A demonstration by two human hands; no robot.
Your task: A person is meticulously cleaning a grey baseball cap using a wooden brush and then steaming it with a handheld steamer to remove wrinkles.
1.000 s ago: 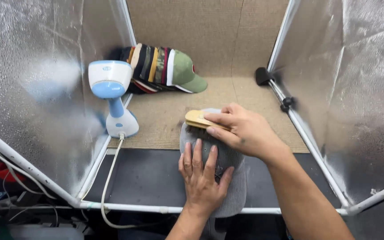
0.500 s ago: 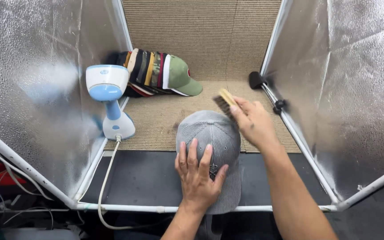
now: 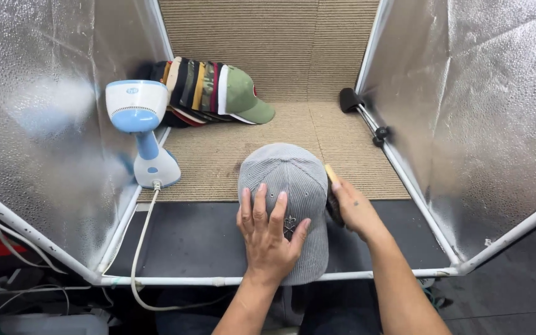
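Grey ribbed corduroy cap (image 3: 286,186) sits at the desk's near edge, centre. Left hand (image 3: 269,239) lies flat, fingers spread, on its crown. Right hand (image 3: 353,208) grips a wooden-backed brush (image 3: 331,186) against the cap's right side. Risk: the soft domed crown could dent or slide under uneven pressure. Plastic steamer (image 3: 141,133) stands left; stacked caps (image 3: 212,90) rear.

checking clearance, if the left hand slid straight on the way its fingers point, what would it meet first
Likely the row of caps at the back, after leaving the grey cap under the left hand; depth is unclear.
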